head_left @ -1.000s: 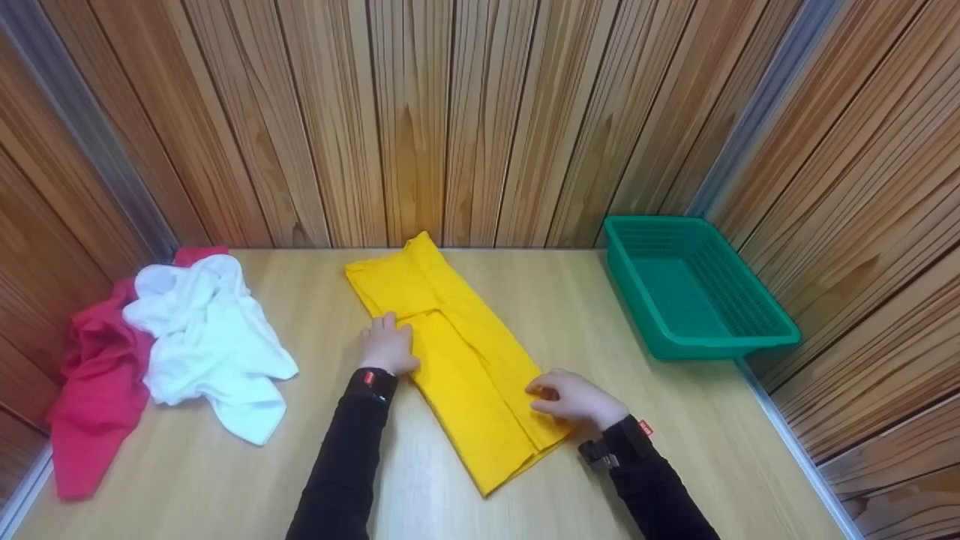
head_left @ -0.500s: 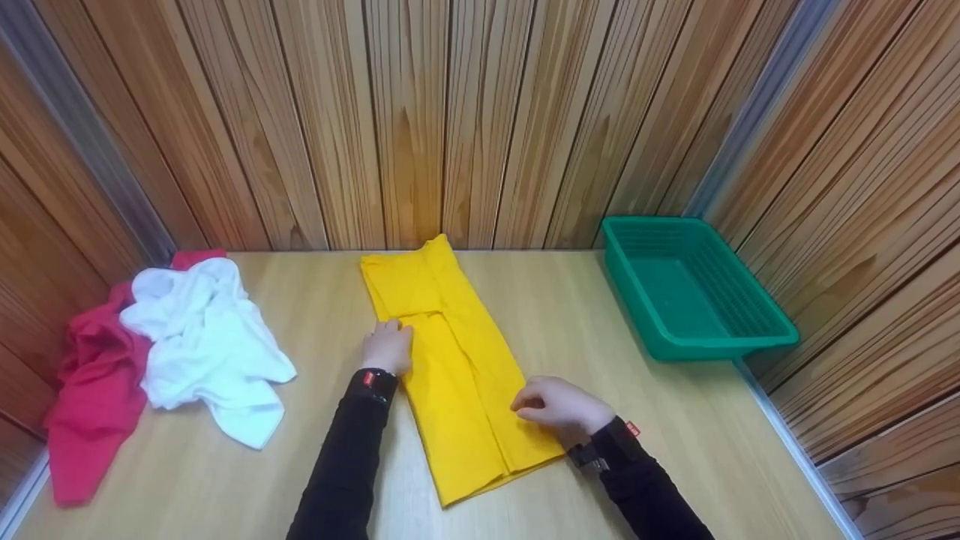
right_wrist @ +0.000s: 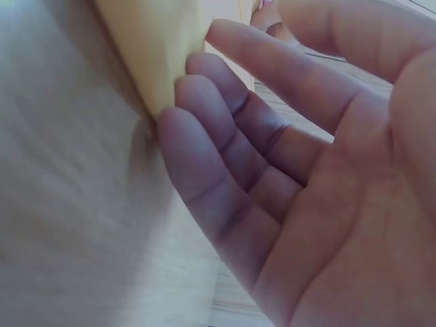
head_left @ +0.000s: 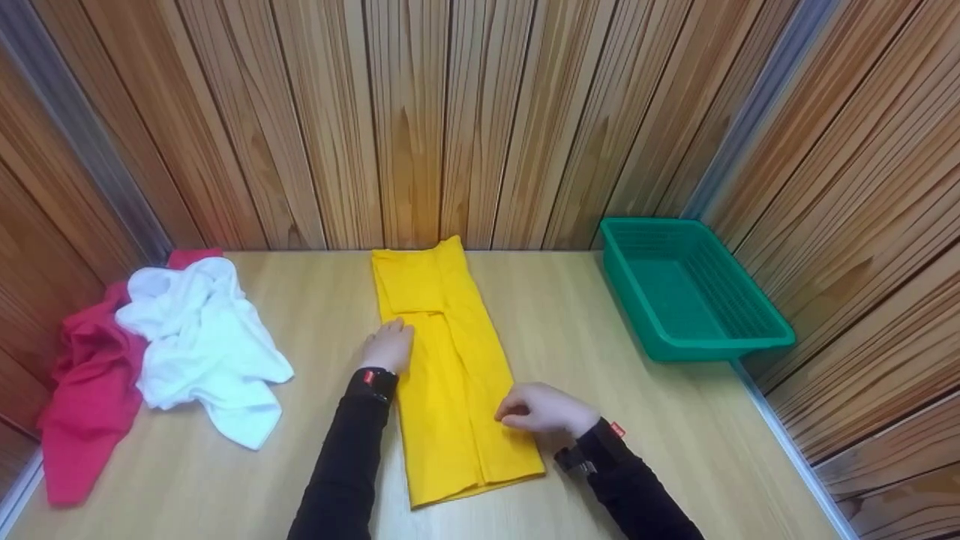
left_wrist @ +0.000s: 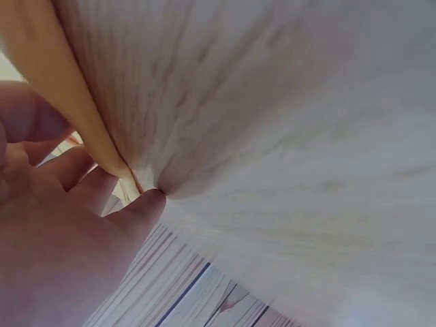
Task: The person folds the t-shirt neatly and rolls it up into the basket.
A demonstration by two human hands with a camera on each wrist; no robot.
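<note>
A yellow garment (head_left: 442,420), folded into a long strip, lies flat on the table with its far end near the back wall. A flap is folded over its upper part. My left hand (head_left: 388,347) rests at its left edge, and in the left wrist view the fingers (left_wrist: 139,211) touch the yellow border. At the lower right edge is my right hand (head_left: 547,409), fingers bent. The right wrist view shows its fingertips (right_wrist: 184,136) against the cloth's edge, with the thumb held apart.
At the left lie a crumpled white cloth (head_left: 210,345) and a red cloth (head_left: 94,412), the white one partly over the red. A green plastic basket (head_left: 679,292) stands at the back right. Wood-panelled walls (head_left: 405,112) enclose the table.
The yellow garment has turned from slanting to nearly straight, its near end swinging left and its far end right. My right hand has moved left with that edge; the left hand stays nearly in place.
</note>
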